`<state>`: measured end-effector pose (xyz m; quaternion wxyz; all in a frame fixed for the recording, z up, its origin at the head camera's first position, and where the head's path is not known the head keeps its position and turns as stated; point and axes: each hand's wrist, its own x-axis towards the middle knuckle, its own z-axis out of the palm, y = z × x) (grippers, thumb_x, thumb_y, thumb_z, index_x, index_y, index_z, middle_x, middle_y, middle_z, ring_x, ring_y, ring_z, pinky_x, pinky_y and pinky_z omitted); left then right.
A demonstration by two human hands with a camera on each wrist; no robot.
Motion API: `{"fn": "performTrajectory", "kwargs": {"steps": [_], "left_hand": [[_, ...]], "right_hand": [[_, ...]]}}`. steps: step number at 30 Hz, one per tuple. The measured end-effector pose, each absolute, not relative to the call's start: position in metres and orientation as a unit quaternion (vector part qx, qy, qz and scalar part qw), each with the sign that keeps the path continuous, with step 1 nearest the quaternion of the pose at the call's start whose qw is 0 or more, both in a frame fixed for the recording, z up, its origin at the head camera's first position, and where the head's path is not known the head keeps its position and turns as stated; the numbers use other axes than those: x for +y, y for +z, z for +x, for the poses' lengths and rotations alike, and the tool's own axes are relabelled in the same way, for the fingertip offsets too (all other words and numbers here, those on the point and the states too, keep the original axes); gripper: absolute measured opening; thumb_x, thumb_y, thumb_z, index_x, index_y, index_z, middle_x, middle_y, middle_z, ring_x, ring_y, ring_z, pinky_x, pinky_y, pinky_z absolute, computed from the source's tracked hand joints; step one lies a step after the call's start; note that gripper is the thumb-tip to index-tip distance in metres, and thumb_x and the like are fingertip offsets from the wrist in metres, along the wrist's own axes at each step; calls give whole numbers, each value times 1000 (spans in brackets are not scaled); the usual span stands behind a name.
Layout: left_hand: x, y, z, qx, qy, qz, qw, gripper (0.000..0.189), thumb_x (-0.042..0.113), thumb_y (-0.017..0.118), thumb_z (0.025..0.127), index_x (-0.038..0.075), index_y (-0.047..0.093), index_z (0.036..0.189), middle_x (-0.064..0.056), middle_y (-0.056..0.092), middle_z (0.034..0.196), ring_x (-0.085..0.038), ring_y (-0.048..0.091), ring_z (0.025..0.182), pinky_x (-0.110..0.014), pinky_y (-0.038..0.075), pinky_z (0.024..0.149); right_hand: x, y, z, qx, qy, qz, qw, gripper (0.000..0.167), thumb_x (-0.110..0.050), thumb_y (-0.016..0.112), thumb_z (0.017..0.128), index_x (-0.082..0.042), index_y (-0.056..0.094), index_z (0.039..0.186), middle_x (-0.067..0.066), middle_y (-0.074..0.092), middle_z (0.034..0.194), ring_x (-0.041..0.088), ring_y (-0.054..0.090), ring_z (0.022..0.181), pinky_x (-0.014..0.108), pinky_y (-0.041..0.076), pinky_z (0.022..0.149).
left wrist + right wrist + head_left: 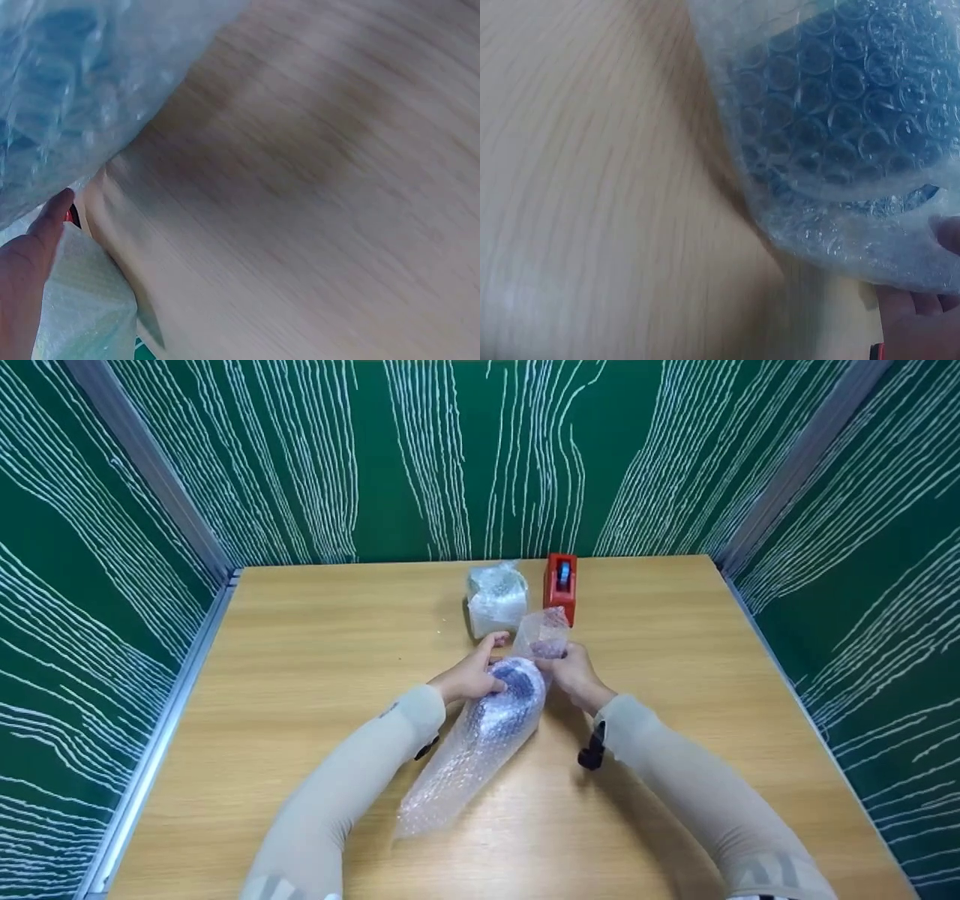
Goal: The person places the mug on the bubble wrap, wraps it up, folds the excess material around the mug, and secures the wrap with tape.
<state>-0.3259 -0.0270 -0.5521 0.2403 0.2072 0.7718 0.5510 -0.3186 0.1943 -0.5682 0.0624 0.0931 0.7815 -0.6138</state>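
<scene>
A dark blue object point(840, 112) with a curved rim lies inside a long sheet of bubble wrap point(457, 780); the layers blur its exact kind. My left hand point(474, 671) grips the wrapped object from its left side, thumb over the top. A finger of that hand lies along the wrap point(67, 97) in the left wrist view. On the right, my right hand point(576, 671) pinches the upper part of the bubble wrap beside the object's rounded end, its thumb on top and fingers beneath in the right wrist view. The wrap's loose tail stretches toward the near side.
Just beyond the left hand stands another bubble-wrapped bundle point(498, 604). A red tape dispenser point(560, 589) is right of it, close to the wrap's far end. Both stand near the back of the wooden table point(315, 660), with green panels point(480, 457) around it.
</scene>
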Motion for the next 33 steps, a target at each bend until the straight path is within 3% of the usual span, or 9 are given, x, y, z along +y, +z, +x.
{"fn": "performTrajectory", "kwargs": {"steps": [3,6,10,12,17,20,23,27,33], "left_hand": [[-27,-552,-325,774,553,191,241,103,-14,65,92,12,8,174,-18,16,180,-42,37,161,-49,37,132],[-26,-553,-325,770,561,184,240,108,-15,64,92,12,1,175,-17,12,182,-42,38,160,-48,38,131],[-24,-555,-325,764,574,184,230,109,-18,63,91,14,2,176,-17,15,181,-43,40,159,-48,41,129],[-23,-556,-325,760,580,186,226,109,-21,62,90,14,4,176,-18,18,179,-44,40,158,-49,42,128],[-23,-556,-324,757,588,181,220,107,-22,63,89,13,9,175,-20,24,175,-45,42,157,-49,45,126],[-23,-556,-323,758,590,176,218,106,-21,63,89,15,12,174,-19,27,173,-44,45,154,-50,47,124],[-23,-556,-322,751,600,172,215,104,-23,63,88,19,19,173,-19,29,172,-42,49,151,-51,51,119],[-22,-556,-320,737,620,171,207,91,-25,60,84,17,39,162,-21,37,169,-42,52,148,-54,54,115],[-24,-556,-319,768,592,183,165,62,-19,67,83,5,57,139,-17,49,157,-44,51,149,-52,51,118]], "right_hand": [[196,-568,-318,787,-609,73,64,34,-1,74,97,5,73,131,24,73,134,28,68,119,27,58,98],[199,-567,-316,779,-620,54,72,35,0,72,96,4,75,131,17,78,125,20,71,106,22,59,87],[203,-564,-312,732,-673,30,101,37,5,62,96,2,76,130,1,80,110,9,71,88,21,61,76],[204,-562,-310,704,-700,23,114,32,5,58,95,1,79,119,-5,78,104,9,70,82,22,61,72],[207,-558,-305,737,-664,-24,125,23,-3,68,97,-3,77,118,0,74,114,11,68,98,21,60,84],[209,-559,-303,782,-611,-56,110,36,-7,76,96,0,73,131,9,75,124,14,67,109,21,58,93],[207,-560,-302,798,-592,-73,83,40,-5,79,93,4,74,131,15,78,123,15,70,106,21,59,92],[205,-559,-301,809,-576,-112,45,32,3,76,90,8,77,122,21,80,119,17,72,106,22,60,94],[203,-553,-298,817,-550,-176,23,29,10,71,91,6,80,118,26,75,131,40,70,127,46,59,110]]}}
